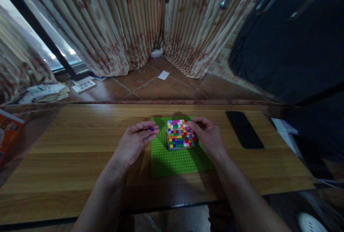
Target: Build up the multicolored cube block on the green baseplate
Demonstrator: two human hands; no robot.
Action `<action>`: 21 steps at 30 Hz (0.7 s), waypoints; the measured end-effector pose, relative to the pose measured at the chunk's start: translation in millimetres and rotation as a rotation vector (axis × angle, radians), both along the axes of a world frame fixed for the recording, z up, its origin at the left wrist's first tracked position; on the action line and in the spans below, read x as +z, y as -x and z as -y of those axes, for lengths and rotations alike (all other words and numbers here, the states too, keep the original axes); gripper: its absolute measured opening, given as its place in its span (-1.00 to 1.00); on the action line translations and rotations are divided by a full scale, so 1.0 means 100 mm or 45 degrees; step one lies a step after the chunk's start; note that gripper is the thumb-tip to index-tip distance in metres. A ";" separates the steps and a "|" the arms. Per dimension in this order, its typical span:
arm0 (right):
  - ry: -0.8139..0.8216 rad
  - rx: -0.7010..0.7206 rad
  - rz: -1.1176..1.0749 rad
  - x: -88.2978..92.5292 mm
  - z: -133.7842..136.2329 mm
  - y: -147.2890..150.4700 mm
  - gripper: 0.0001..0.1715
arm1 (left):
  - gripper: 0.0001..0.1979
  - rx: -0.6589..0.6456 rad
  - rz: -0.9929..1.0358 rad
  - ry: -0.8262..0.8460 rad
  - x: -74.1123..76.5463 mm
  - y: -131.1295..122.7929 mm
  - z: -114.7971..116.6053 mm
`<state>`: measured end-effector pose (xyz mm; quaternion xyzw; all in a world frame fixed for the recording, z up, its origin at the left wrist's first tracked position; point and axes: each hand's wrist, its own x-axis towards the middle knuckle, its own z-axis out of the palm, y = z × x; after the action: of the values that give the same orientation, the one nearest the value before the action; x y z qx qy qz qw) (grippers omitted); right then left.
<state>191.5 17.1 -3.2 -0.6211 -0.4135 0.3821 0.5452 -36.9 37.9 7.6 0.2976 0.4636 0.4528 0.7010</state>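
A block of small multicoloured toy bricks [181,134] stands on a green studded baseplate [172,165]. Just left of the block, my left hand [135,139] is turned partly palm up, with a small dark purple brick [151,129] held at its fingers. My right hand [209,133] is at the block's far right corner. Its thumb rests over the top studs and its index finger curls in beside it. Whatever lies between those fingertips is too small or hidden to make out.
Baseplate and block sit on a wooden table [80,146]. A black phone [244,130] lies to the right. Beyond the table are a tiled floor with a white paper [163,75], striped curtains [129,20], and a dark cover [290,38] at right.
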 end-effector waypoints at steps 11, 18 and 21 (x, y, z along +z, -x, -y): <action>-0.546 -0.047 0.483 0.14 0.14 0.12 -0.86 | -0.70 -0.165 -0.090 -0.077 -0.01 0.03 0.00; -0.731 0.296 0.804 0.20 0.29 0.38 -0.81 | -0.67 -0.353 -0.091 -0.157 0.02 0.00 0.05; -0.760 0.416 0.904 0.20 0.31 0.46 -0.79 | -0.67 -0.493 -0.056 -0.209 -0.01 0.01 0.07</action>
<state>145.7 -14.1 17.2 -0.4567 -0.7573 0.0923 0.4577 -38.4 30.6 7.0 0.4473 0.3745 0.3392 0.7380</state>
